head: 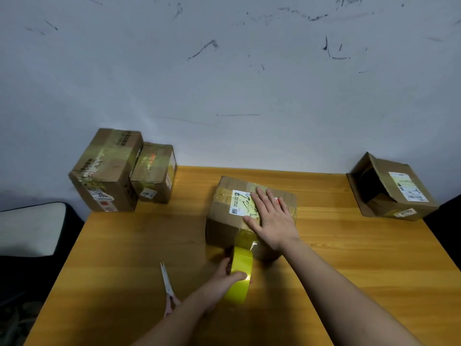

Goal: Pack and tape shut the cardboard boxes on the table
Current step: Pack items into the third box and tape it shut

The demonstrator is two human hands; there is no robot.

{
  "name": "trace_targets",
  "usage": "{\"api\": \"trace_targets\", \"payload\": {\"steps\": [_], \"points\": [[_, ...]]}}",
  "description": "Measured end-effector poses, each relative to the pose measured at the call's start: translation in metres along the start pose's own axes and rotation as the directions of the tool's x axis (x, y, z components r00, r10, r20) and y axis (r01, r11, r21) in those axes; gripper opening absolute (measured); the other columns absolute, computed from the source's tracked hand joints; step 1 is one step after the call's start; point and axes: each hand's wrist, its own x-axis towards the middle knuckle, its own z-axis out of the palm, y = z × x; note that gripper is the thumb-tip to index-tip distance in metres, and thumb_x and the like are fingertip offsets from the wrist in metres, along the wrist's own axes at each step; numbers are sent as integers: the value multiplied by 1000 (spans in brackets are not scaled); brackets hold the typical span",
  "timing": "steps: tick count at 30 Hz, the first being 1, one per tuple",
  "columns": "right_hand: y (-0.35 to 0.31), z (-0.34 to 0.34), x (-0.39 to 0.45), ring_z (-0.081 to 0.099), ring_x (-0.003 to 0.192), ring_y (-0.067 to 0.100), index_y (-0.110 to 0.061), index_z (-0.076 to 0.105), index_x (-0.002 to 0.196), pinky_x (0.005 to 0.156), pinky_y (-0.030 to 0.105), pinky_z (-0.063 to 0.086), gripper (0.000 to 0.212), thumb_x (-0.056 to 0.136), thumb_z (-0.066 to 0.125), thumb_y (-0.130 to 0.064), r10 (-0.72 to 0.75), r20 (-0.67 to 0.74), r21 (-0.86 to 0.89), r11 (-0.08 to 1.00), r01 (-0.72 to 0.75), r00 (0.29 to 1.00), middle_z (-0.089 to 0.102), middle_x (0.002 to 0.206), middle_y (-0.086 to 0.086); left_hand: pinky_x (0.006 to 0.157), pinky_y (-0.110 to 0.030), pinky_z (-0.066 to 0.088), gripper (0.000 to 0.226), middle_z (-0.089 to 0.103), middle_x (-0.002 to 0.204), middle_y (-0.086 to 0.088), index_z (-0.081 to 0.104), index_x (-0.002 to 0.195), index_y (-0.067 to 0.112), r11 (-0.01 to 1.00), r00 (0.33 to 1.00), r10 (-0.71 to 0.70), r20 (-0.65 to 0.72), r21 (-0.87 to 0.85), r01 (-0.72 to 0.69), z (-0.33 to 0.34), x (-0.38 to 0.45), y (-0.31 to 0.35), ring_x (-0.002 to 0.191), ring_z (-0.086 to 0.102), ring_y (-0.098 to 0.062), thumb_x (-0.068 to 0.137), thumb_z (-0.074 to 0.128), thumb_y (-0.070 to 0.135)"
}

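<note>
A closed cardboard box with a white label lies at the middle of the wooden table. My right hand presses flat on its top, fingers straight. My left hand grips a roll of yellow tape just in front of the box. A strip of tape runs from the roll up the box's front face. A box with its flaps open lies on its side at the table's right rear corner.
Scissors lie on the table left of my left forearm. Two taped boxes stand at the back left corner. A grey wall rises behind the table. A cushioned seat sits off the left edge.
</note>
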Motion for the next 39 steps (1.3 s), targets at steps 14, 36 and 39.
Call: {"api": "trace_targets", "payload": {"steps": [14,36,39], "points": [[1,-3,-1,-11,148,12,-30,0,154,119,37,-6,112,60,-31,-82,-14,39,25,1000,13,999,-7,161,-10,73,-31,54,68,67,115,-11,38,139,16,998,996,-64,56,-21,65,-2,3,9,94,68,-20,83,72,35],[-198,100,-82,46,128,28,-9,32,141,100,35,41,40,103,34,-20,-31,543,145,988,-57,839,39,143,13,79,-35,47,16,58,99,-12,47,92,9,949,857,-307,-413,-66,308,-98,-82,-37,96,58,-28,101,46,21],[-196,102,-82,47,127,28,-9,36,138,100,33,39,39,102,41,-22,38,607,250,939,-236,794,40,142,14,63,-29,43,26,59,84,-11,57,80,9,946,882,-325,-342,-101,309,-98,-85,-39,77,56,-22,100,44,20]]}}
